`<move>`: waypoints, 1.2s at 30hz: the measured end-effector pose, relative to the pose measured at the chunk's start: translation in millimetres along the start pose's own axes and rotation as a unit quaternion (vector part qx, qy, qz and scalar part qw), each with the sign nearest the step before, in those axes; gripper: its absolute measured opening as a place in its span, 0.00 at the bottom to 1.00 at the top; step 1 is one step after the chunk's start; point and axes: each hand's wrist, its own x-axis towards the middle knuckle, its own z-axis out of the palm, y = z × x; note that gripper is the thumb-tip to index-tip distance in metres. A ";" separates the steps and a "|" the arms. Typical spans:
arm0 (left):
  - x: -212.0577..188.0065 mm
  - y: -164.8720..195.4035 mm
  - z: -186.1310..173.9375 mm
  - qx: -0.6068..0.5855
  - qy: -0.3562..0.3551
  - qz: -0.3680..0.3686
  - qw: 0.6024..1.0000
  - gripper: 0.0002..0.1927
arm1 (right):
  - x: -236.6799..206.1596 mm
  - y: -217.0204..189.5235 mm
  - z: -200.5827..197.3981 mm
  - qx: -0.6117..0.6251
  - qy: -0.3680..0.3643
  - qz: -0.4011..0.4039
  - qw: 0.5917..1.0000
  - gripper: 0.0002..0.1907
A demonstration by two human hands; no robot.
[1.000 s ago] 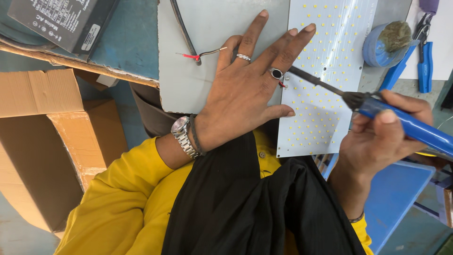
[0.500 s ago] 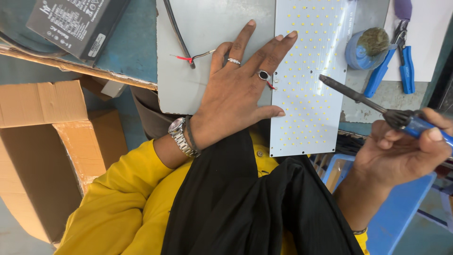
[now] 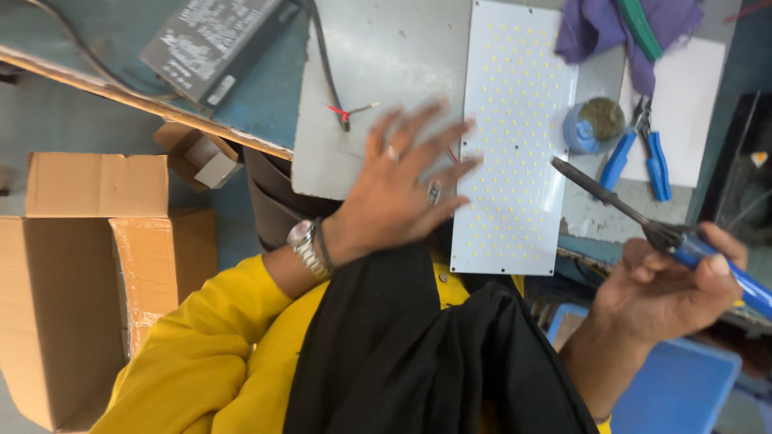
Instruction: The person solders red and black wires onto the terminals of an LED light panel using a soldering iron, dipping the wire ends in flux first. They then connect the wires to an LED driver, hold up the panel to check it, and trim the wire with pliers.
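My left hand (image 3: 398, 189) lies flat with fingers spread, across the edge between a grey metal plate (image 3: 378, 72) and a white LED panel (image 3: 515, 137) dotted with small yellow diodes. It wears rings and a wristwatch. My right hand (image 3: 671, 285) grips a soldering iron (image 3: 635, 217) by its blue handle; the dark tip points up-left and hovers just off the panel's right edge. A red and black wire pair (image 3: 346, 112) rests on the grey plate above my left fingers.
A black driver box (image 3: 213, 40) sits at the top left. Blue-handled pliers (image 3: 643, 153), a round blue tin (image 3: 593, 124) and a purple cloth (image 3: 611, 28) lie to the right. An open cardboard box (image 3: 88, 265) stands at the left, a blue tray (image 3: 683, 386) below right.
My right hand has drawn the soldering iron away from the panel to the right. My left hand has slid slightly and stays flat on the plate and panel.
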 end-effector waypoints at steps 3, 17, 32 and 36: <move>-24.7 1.9 -21.8 -0.060 0.091 0.073 0.991 0.14 | 6.9 -0.8 -15.4 0.020 -0.032 -0.001 0.999 0.16; -33.1 -35.5 -38.8 -0.363 0.185 -0.277 0.870 0.18 | -5.7 10.8 -96.9 -0.057 -0.009 -0.051 0.997 0.20; -2.7 -25.9 -45.2 -0.090 0.016 -0.193 0.977 0.04 | -4.1 -106.9 -124.6 -0.224 0.264 -0.369 0.862 0.22; 3.8 -17.3 -44.5 -0.236 0.018 -0.343 0.909 0.06 | 27.4 -105.3 -144.8 -0.231 0.289 -0.321 0.872 0.21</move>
